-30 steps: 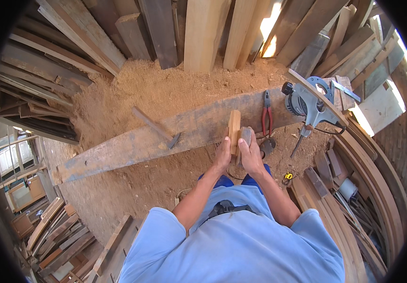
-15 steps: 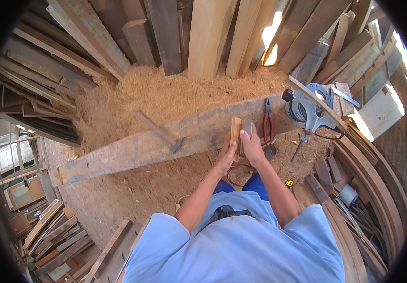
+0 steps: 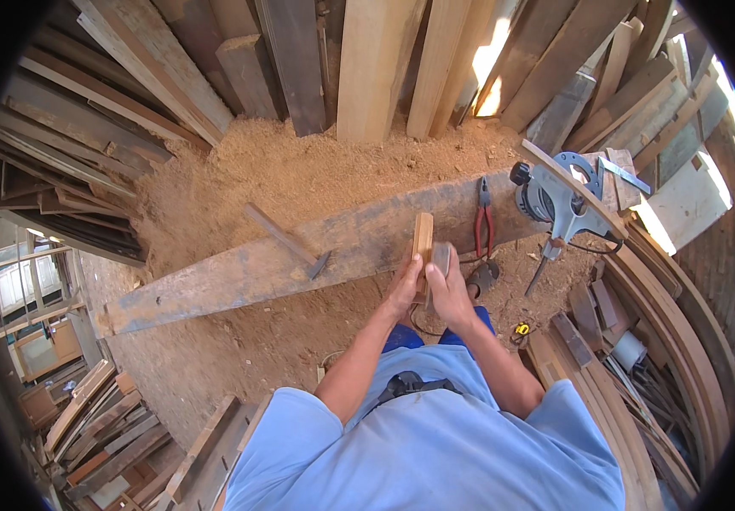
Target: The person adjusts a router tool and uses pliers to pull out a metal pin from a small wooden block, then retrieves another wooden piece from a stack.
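Over the near edge of a long worn plank [image 3: 214,285], both my hands are closed on things. My left hand [image 3: 405,288] grips a short, light-brown wooden piece [image 3: 423,232], its far end sticking up past my fingers. Pressed against the right side of that piece is a small grey-brown block [image 3: 441,255], held in my right hand [image 3: 452,294]; its exact kind is hard to make out. A hammer [image 3: 280,233] lies on the plank to the left. Red-handled pliers [image 3: 483,223] rest on it to the right of my hands.
At the plank's right end stands a grey power tool [image 3: 567,200] with a wooden strip across it. A yellow tape measure [image 3: 521,330] lies low on the right. Sawdust [image 3: 291,175] covers the ground beyond the plank, before leaning boards [image 3: 380,72]. More timber [image 3: 683,324] is stacked right.
My right hand has slid toward my body with the grey-brown block, along the wooden piece. The wooden piece has shifted slightly left. The hammer, pliers and power tool stay in place.
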`<state>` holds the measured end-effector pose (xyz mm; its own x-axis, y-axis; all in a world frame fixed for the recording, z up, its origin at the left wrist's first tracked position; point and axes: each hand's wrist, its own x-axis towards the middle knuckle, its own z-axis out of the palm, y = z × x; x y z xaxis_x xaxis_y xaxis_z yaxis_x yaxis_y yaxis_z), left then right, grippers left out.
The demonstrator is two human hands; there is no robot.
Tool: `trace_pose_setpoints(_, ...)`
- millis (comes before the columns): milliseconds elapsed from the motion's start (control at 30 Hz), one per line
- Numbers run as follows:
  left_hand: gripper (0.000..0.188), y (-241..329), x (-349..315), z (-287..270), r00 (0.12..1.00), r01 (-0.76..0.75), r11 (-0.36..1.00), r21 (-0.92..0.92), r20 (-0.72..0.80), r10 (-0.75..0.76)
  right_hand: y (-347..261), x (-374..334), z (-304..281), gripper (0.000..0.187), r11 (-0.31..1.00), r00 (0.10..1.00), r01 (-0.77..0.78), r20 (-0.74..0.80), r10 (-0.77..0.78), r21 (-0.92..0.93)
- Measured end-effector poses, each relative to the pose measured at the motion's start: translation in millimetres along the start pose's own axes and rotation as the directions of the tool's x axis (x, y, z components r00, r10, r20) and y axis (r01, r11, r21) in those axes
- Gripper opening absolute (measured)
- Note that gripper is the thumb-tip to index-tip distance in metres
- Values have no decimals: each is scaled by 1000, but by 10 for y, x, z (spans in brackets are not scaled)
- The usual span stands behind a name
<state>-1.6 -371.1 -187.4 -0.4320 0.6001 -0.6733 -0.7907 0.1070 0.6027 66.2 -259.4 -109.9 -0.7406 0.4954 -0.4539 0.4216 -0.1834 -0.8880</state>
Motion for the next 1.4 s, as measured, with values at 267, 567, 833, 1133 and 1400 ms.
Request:
trace_pose_setpoints(267, 78, 138, -102, -15, 993, -108, 972, 207, 73, 95, 2, 1182, -113, 73, 967, 994, -22, -112, -6, -252)
trace_pose_setpoints(567, 94, 638, -98, -326, 973, 9, 694, 720, 155, -173, 188, 1115, -328, 69, 987, 996, -83, 39, 78, 138)
trace_pose_setpoints(833, 59, 1338, -112, -64, 943, -298, -361, 884, 332, 36, 516, 603, -596, 66, 926, 969, -233, 156, 193, 298)
trace_pose_setpoints(1133, 58, 778, 119, -121, 730, -233, 127, 964, 87, 678, 491, 424, -147, 67, 968, 972, -79, 236, 21, 237)
trace_pose_setpoints(1400, 66, -190, 280, -322, 907, -115, 688, 716, -208, 367, 423, 469, 35, 75, 994, 977, 107, 186, -108, 16)
